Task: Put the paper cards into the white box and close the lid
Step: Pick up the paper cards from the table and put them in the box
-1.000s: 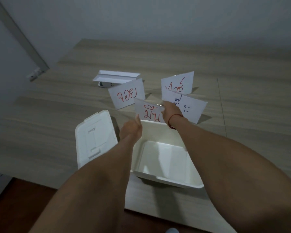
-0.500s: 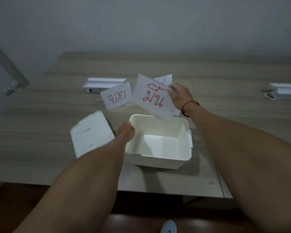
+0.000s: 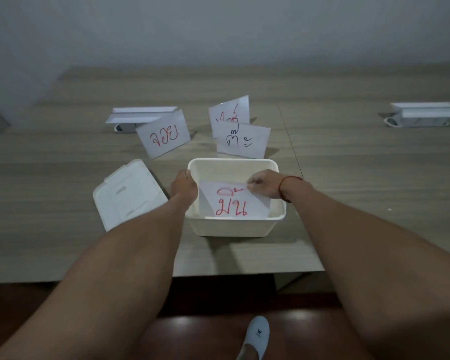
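1. Presently: right hand [image 3: 264, 185] pinches the upper right corner of a folded paper card with red writing [image 3: 233, 202] and has it lowered into the white box [image 3: 234, 226]. The card sits tilted inside, its lower edge down near the front wall, its top corner at about rim height.
2. Left hand [image 3: 183, 185] is clamped on the box's left rim, steadying it; fingers curl over the edge, thumb side out.
3. Doing this step well, as I judge it: let the card lie flat on the floor of the box before release, not propped against a wall, so later cards stack and the lid can seat. Keep the left hand's hold until the card is let go, since the box looks light.
4. Box contents: this one card only, as far as visible; the floor under it is hidden.
5. Lid [image 3: 127, 193] lies detached on the wooden table [image 3: 63, 242], just left of the box, inner face up.
6. Outside the box, standing behind it: a red-lettered card [image 3: 164, 136] at left, a blue-lettered card [image 3: 240, 140] just beyond the far rim, and a second red-lettered card [image 3: 229, 113] partly hidden behind that one.
7. Estimate: first of four cards going in; lid not yet on.
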The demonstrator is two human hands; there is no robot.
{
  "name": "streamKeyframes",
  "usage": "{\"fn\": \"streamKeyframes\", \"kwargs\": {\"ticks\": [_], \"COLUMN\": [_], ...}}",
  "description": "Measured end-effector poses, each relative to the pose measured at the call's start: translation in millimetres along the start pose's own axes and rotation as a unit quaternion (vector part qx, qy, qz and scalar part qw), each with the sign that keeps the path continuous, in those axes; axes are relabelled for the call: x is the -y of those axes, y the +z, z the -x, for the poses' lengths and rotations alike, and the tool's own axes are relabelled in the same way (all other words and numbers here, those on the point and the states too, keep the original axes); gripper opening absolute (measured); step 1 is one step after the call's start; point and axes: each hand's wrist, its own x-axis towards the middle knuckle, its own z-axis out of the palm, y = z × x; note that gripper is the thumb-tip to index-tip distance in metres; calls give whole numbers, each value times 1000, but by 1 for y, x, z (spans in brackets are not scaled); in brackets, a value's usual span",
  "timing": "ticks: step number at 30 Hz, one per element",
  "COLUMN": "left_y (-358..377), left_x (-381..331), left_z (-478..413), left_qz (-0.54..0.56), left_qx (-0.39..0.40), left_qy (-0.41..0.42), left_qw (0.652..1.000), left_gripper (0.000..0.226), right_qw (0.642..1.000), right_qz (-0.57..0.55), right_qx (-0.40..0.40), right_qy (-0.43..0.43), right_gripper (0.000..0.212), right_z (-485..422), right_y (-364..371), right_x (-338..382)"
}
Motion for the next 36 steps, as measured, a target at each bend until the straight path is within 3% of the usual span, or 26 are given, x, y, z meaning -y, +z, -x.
{"fn": "streamKeyframes", "kwargs": {"ticks": [3,8,10,13,18,21,29,36], "left_y": [1,2,2,3,9,14,26,27], "left_x": [0,-1,-2,-4,-16,-28,-54,-67], "left_z": [-1,-3,-6,-13,-38,-53,-105,-115], "left_qz": [-9,-1,-7,-11,-46,-79,-112,-137], "left_qx": [-3,-3,-4,-6,-8,-14,-46,-40], "left_qy": [-2,-3,4,8,20,21,-3,-8], "left_qw": [1000,1000,1000,1000,999,997,993,990], "left_gripper": [45,44,45,45,40,37,41,44], "right_qw": [994,982,987,998,986,976,964,960], "right_qz": [31,-16,-25,-4,-33,-10,57,-27], "right_qx": [103,176,142,11,-153,-211,-250,-230], "right_qy": [25,68,73,56,62,59,63,158], "right_gripper": [30,33,35,45,27,28,34,34], "right_z": [6,11,5,-12,-55,-83,-172,-218], "right_y": [12,3,0,-7,-34,-47,-73,-75], "right_x": [3,16,18,19,19,19,24,41]}}
